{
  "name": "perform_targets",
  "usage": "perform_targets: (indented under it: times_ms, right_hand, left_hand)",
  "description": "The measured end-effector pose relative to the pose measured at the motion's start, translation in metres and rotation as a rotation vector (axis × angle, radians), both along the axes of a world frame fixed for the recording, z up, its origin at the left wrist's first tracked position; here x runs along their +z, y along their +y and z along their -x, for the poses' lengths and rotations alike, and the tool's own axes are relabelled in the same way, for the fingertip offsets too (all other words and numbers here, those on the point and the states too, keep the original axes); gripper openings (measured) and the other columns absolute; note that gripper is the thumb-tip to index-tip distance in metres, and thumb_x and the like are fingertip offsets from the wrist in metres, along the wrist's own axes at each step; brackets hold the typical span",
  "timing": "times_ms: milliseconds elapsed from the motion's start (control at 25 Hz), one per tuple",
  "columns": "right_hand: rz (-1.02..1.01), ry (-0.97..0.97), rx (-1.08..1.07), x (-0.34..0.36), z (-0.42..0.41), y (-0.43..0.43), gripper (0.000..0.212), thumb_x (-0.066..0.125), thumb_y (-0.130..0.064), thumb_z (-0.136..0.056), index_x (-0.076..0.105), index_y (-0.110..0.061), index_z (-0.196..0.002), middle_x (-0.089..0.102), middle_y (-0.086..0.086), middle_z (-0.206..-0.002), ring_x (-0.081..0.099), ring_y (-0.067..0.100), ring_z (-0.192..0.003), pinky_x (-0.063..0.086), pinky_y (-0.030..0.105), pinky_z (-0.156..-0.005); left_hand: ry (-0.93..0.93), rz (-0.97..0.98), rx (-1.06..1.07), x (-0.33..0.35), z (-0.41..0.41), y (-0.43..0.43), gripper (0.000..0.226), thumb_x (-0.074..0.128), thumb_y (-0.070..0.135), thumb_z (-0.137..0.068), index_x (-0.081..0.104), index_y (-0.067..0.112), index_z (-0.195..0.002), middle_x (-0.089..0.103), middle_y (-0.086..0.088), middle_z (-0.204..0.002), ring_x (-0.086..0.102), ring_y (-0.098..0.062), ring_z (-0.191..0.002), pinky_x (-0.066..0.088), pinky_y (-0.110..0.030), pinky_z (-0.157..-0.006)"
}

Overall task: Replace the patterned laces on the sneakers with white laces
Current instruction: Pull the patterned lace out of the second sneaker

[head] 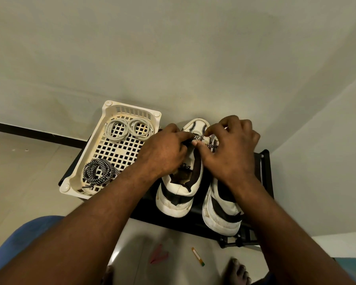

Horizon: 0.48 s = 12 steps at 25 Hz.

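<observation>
Left hand (pixel 164 154) and right hand (pixel 232 147): a patterned lace (pixel 198 138) is pinched by the curled fingers of both at the front eyelets of the left sneaker (pixel 179 194). Its tongue print (pixel 186 167) is half hidden and unreadable. The right sneaker (pixel 220 214) is set just beside it on a black rack (pixel 265 167). White laces (pixel 116 130) and a second patterned lace (pixel 98 171) are held in the basket (pixel 130 108).
</observation>
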State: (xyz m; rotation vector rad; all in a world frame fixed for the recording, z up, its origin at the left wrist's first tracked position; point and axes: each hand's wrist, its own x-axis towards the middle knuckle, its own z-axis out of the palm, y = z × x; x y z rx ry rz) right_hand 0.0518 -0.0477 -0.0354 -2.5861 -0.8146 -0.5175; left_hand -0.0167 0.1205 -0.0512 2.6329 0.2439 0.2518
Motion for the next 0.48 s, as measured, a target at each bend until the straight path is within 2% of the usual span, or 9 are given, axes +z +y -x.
perform_targets:
  times_ms: [40,120,200,320,480]
  right_hand:
    - [0.076,0.007,0.027,0.001,0.004,0.003,0.043,0.071,-0.062,-0.083,0.07,-0.029,-0.11,0.063,-0.003,-0.11,0.052,0.026,-0.112,0.036,0.044,-0.092]
    - [0.17,0.155,0.046,-0.001,0.006,0.008,0.052,0.069,-0.06,-0.085,0.059,-0.03,-0.126,0.069,-0.007,-0.101,0.061,0.023,-0.106,0.042,0.045,-0.097]
    - [0.093,0.295,0.045,-0.007,0.005,0.008,0.05,0.068,-0.048,-0.088,0.051,-0.028,-0.131,0.072,-0.006,-0.085,0.069,0.024,-0.092,0.051,0.045,-0.094]
    - [-0.083,0.452,-0.021,-0.007,-0.006,0.002,0.038,0.069,-0.026,-0.086,0.055,-0.03,-0.121,0.068,-0.006,-0.075,0.066,0.02,-0.08,0.052,0.036,-0.074]
    - [-0.119,0.525,0.019,-0.005,-0.01,-0.003,0.03,0.073,-0.021,-0.088,0.058,-0.031,-0.111,0.067,-0.006,-0.07,0.063,0.014,-0.072,0.05,0.033,-0.069]
  left_hand:
    - [0.005,-0.01,0.001,0.0,-0.001,0.0,0.044,0.049,0.033,-0.101,0.056,0.039,-0.144,0.055,0.003,-0.125,0.06,-0.019,-0.11,0.051,-0.035,-0.085]
    - [0.023,-0.043,-0.001,0.001,-0.003,0.001,0.045,0.05,0.032,-0.101,0.056,0.037,-0.145,0.054,0.002,-0.128,0.06,-0.02,-0.112,0.051,-0.035,-0.086]
    - [0.04,-0.126,-0.017,0.001,-0.001,0.0,0.045,0.048,0.032,-0.101,0.053,0.04,-0.145,0.054,0.001,-0.129,0.061,-0.022,-0.11,0.053,-0.037,-0.083]
    - [0.036,-0.274,-0.025,-0.002,0.002,-0.005,0.047,0.049,0.032,-0.1,0.047,0.043,-0.146,0.051,-0.001,-0.131,0.061,-0.026,-0.107,0.055,-0.039,-0.075]
    - [-0.002,-0.368,-0.009,-0.006,0.002,-0.012,0.055,0.064,0.029,-0.095,0.047,0.043,-0.145,0.046,0.0,-0.136,0.055,-0.024,-0.113,0.046,-0.033,-0.066]
